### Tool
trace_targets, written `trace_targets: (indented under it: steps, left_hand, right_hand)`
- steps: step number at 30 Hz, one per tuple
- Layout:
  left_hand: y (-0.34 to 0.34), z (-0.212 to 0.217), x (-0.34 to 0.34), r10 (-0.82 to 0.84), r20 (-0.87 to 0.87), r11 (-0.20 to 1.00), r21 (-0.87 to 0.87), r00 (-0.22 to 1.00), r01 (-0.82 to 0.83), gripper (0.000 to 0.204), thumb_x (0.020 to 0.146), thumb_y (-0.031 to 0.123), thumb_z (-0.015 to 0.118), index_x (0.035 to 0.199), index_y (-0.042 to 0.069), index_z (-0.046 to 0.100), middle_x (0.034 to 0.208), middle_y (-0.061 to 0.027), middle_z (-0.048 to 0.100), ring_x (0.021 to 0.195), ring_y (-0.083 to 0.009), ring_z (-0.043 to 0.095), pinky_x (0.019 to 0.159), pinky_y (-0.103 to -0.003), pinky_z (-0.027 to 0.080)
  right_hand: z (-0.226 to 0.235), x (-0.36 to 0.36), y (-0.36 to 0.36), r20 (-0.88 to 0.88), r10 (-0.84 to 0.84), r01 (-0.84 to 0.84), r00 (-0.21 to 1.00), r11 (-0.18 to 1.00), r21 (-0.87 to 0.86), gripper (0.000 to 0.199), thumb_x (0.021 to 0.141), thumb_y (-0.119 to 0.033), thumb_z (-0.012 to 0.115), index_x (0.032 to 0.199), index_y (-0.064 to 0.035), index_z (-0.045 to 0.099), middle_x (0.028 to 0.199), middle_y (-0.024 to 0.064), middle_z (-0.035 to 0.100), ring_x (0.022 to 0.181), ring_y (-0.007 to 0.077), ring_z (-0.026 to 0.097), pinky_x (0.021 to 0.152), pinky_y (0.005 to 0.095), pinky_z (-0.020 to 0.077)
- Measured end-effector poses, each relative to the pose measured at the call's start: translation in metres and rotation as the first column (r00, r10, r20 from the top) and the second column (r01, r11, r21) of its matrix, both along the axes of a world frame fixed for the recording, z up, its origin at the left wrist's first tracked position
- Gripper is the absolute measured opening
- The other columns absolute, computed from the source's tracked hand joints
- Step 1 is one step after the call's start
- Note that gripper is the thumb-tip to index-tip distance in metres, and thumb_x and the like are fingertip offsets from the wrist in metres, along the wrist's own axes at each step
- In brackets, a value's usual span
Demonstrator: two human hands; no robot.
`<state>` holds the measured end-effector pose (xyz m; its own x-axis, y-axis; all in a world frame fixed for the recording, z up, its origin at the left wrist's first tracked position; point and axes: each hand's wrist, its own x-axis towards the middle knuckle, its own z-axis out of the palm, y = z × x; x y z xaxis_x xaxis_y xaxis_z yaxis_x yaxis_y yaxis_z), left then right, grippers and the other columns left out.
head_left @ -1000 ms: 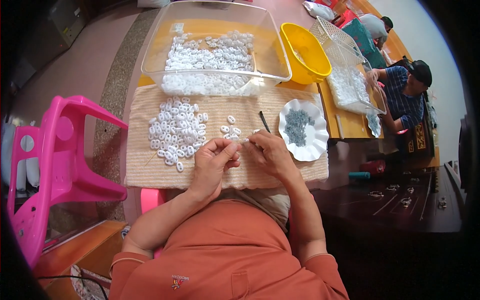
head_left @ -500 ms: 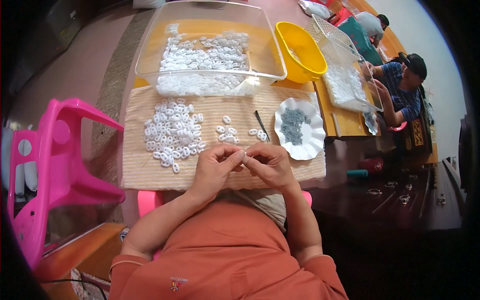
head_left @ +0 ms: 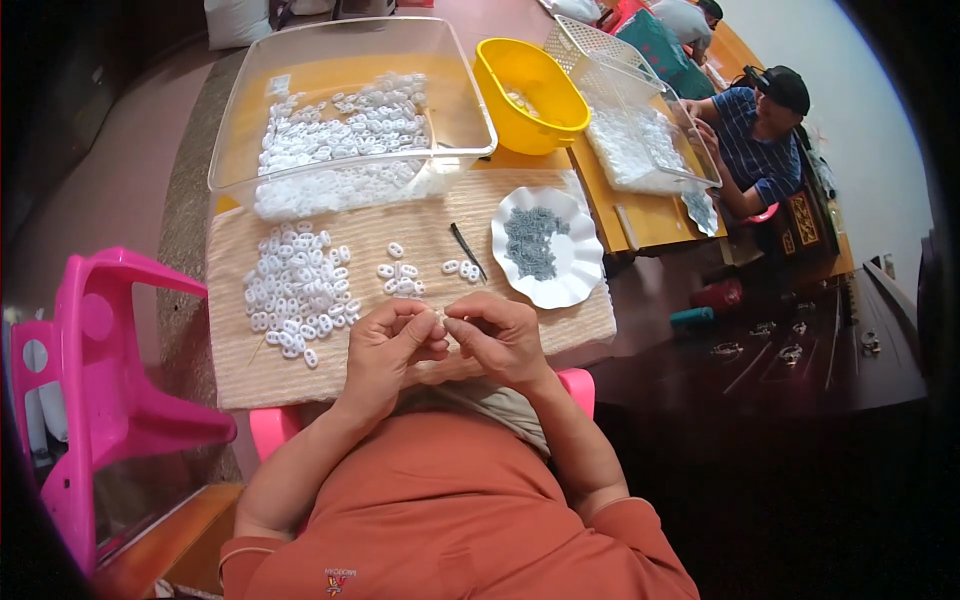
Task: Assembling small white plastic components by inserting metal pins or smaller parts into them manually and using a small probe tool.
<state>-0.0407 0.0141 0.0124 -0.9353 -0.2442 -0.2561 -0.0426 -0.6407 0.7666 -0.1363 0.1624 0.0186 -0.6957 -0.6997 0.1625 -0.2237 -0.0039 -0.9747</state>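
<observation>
My left hand (head_left: pixel 388 350) pinches a small whitish piece (head_left: pixel 438 315) between thumb and forefinger, mostly covered by the fingertips. Thumb and forefinger of my right hand (head_left: pixel 503 338) close right beside it; whatever they grip is hidden. Beyond the hands lie small white oval pieces with two holes: a large heap (head_left: pixel 300 275) to the left, a little cluster (head_left: pixel 402 278) in the middle and a few pieces (head_left: pixel 463 269) toward the right. Small grey parts (head_left: pixel 533 240) cover part of a white wavy-rimmed plate (head_left: pixel 577 270). A thin black tool (head_left: pixel 467 250) rests beside the plate.
A clear plastic bin (head_left: pixel 350 165) of white pieces stands behind the striped cloth (head_left: pixel 300 385). Right of it is a yellow tub (head_left: pixel 530 95), then another clear bin (head_left: pixel 640 150) at a co-worker's (head_left: pixel 755 140) place. A pink chair (head_left: pixel 130 380) stands at left.
The view has shifted, so the table sits farther left and is tilted. Both hands stay close together, fingers still pinched, with a slightly wider gap between them.
</observation>
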Motion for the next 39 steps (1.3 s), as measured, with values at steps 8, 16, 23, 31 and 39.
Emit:
trace_targets:
  steps: [8,16,23,31,39]
  left_hand:
    - [0.002,0.0,0.001,-0.001,-0.034,1.0,0.0,0.999,0.001,0.01,0.09,0.008,0.063,0.095,0.001,0.059,0.083,-0.0067,0.065,0.072,-0.014,0.064,0.071,-0.027,0.056]
    - [0.004,-0.006,0.0,-0.015,-0.051,1.0,0.001,0.999,0.015,0.008,0.088,0.004,0.064,0.094,0.003,0.058,0.081,-0.0064,0.065,0.072,-0.0133,0.065,0.068,-0.027,0.056]
    - [0.003,-0.008,-0.001,-0.018,-0.021,1.0,-0.016,1.0,0.017,0.008,0.087,0.003,0.064,0.093,0.003,0.059,0.081,-0.0065,0.066,0.072,-0.0131,0.065,0.068,-0.027,0.057]
    - [0.003,-0.007,0.0,-0.029,-0.008,0.999,-0.014,1.0,0.029,0.007,0.087,0.003,0.064,0.092,0.002,0.06,0.081,-0.0065,0.066,0.072,-0.0124,0.065,0.068,-0.025,0.056]
    - [0.003,-0.004,-0.001,-0.036,0.011,0.999,-0.007,0.999,0.036,0.009,0.086,0.006,0.066,0.091,0.002,0.06,0.08,-0.006,0.066,0.071,-0.0117,0.064,0.067,-0.024,0.055]
  right_hand:
    - [0.011,-0.031,0.043,-0.146,-0.305,0.317,0.941,0.946,0.067,0.01,0.084,0.003,0.066,0.094,0.0013,0.065,0.079,0.0008,0.061,0.061,0.0037,0.052,0.053,0.0176,0.0414]
    - [0.018,-0.098,0.074,-0.532,-0.387,0.564,0.753,0.795,0.221,0.013,0.08,-0.002,0.068,0.093,0.0012,0.067,0.074,0.005,0.065,0.061,0.0089,0.056,0.057,0.0234,0.045]
    - [0.003,-0.127,0.071,-0.643,-0.27,0.6,0.717,0.707,0.373,0.016,0.08,-0.006,0.066,0.094,0.0002,0.068,0.074,0.0109,0.067,0.064,0.0148,0.061,0.061,0.028,0.0484]
    - [0.009,-0.132,0.052,-0.691,-0.138,0.604,0.709,0.624,0.495,0.02,0.076,-0.006,0.067,0.096,-0.0022,0.069,0.084,0.0152,0.068,0.08,0.0283,0.067,0.073,0.0348,0.0509]
    - [0.016,-0.132,0.05,-0.644,-0.081,0.546,0.761,0.616,0.568,0.019,0.075,-0.006,0.067,0.094,-0.0021,0.069,0.085,0.0162,0.068,0.083,0.0298,0.066,0.078,0.0363,0.0506]
